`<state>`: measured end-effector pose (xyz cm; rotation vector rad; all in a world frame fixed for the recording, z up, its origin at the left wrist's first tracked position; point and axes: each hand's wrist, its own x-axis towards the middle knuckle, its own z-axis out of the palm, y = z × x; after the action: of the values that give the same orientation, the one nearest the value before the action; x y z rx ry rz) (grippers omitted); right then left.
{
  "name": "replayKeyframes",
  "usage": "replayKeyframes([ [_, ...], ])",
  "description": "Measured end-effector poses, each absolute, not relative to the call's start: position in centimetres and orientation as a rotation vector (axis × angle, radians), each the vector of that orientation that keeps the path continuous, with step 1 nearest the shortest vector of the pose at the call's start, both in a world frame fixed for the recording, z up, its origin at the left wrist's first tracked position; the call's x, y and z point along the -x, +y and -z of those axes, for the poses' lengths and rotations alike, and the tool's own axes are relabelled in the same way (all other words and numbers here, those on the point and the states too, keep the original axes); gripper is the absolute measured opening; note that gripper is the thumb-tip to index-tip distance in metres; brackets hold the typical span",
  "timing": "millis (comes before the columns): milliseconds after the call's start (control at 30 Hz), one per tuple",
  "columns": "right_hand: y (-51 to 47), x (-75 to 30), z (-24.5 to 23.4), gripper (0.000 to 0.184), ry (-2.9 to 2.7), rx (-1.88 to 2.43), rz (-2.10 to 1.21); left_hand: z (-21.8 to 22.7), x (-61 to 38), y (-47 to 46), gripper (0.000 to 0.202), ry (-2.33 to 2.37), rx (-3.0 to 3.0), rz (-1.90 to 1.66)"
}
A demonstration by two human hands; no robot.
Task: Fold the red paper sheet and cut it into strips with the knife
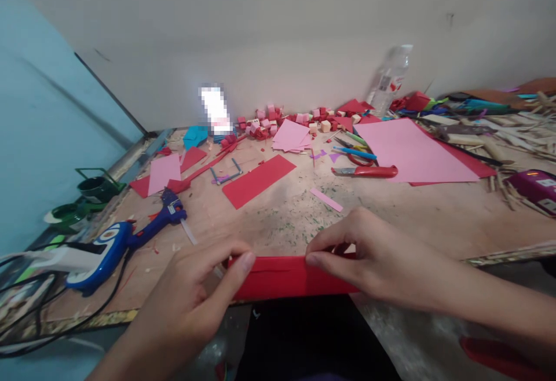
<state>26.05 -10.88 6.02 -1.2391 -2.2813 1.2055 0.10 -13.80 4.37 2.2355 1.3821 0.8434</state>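
Note:
A strip of red paper [282,279] lies along the near edge of the table, with a narrow fold or crease running along its far side. My left hand [204,282] pinches its left end between thumb and forefinger. Toward the right end, my right hand [360,253] grips the same folded edge, thumb on the near side. Beyond the hands are a flat red paper rectangle [259,181] and a short pink paper strip [326,200]. A red-handled utility knife [373,171] rests farther back on the right.
A blue glue gun [167,213] and a blue power strip [102,262] with cables sit at left. Pink sheets [417,149] lie at right, near a plastic bottle [393,83]. Small pink and red cubes [271,120] line the wall beside a lit phone [216,109].

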Motion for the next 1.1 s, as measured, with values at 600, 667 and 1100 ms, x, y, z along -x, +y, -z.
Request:
replayKeyframes([
  [600, -10.0, -29.0, -4.8, 0.038, -2.301, 1.448, -1.045, -3.7, 0.5, -11.3, 0.029, 1.484, -2.048, -0.777],
  [667, -9.8, -29.4, -4.7, 0.037, -2.291, 1.470, -1.042, -3.8, 0.4, -10.9, 0.031, 1.511, -1.985, -0.729],
  [1100, -7.1, -31.1, -3.6, 0.031, -2.326, 1.502, -1.064, -2.9, 0.9, -9.2, 0.030, 1.512, -1.595, -0.670],
])
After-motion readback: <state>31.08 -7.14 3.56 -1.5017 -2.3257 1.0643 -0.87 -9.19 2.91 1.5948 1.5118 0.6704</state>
